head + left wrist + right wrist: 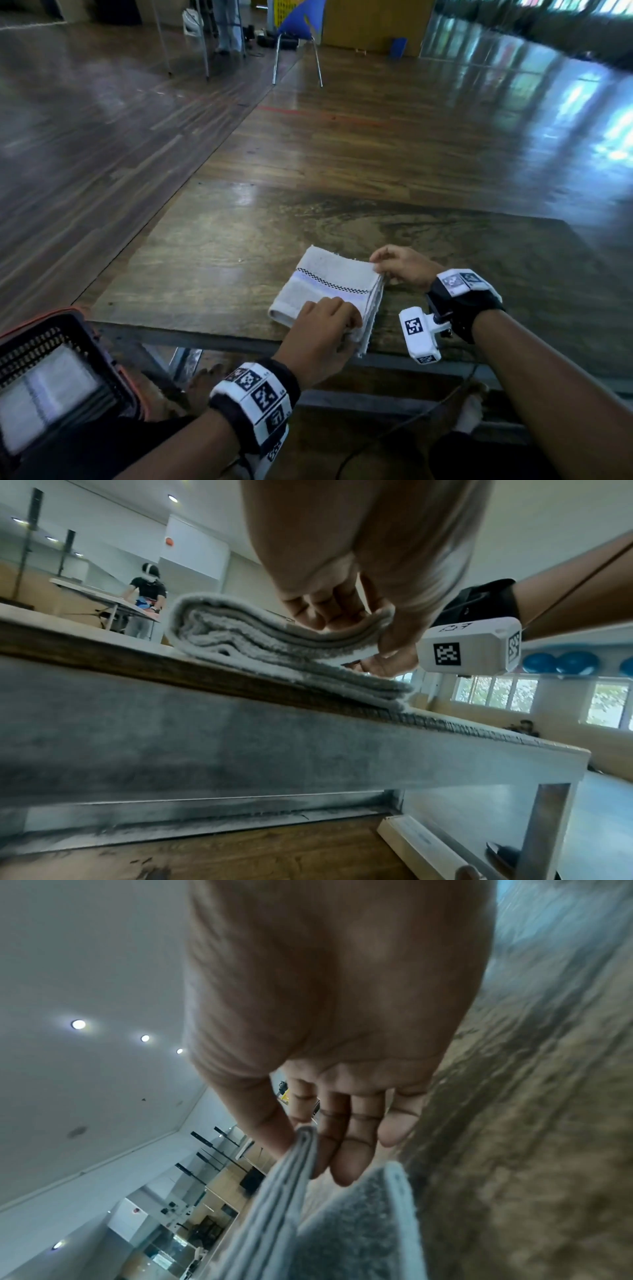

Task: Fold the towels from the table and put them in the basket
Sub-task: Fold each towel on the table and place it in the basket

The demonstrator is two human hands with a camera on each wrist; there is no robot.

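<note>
A white towel point(325, 287) with a checkered stripe lies folded into a thick square near the front edge of the wooden table point(239, 246). My left hand point(346, 325) grips its near right corner; in the left wrist view the fingers point(329, 615) lie on top and the thumb goes under the upper layers of the towel point(240, 634). My right hand point(378, 269) pinches the far right corner. In the right wrist view the thumb and fingers point(346, 1150) hold the upper layers of the towel point(270, 1213), lifted a little off the bottom layer.
A dark basket point(78, 329) with an orange rim sits low at the left, beside the table, with a folded towel point(44, 394) inside. A blue chair point(298, 24) stands far across the floor. Another person point(147, 593) works at a distant table.
</note>
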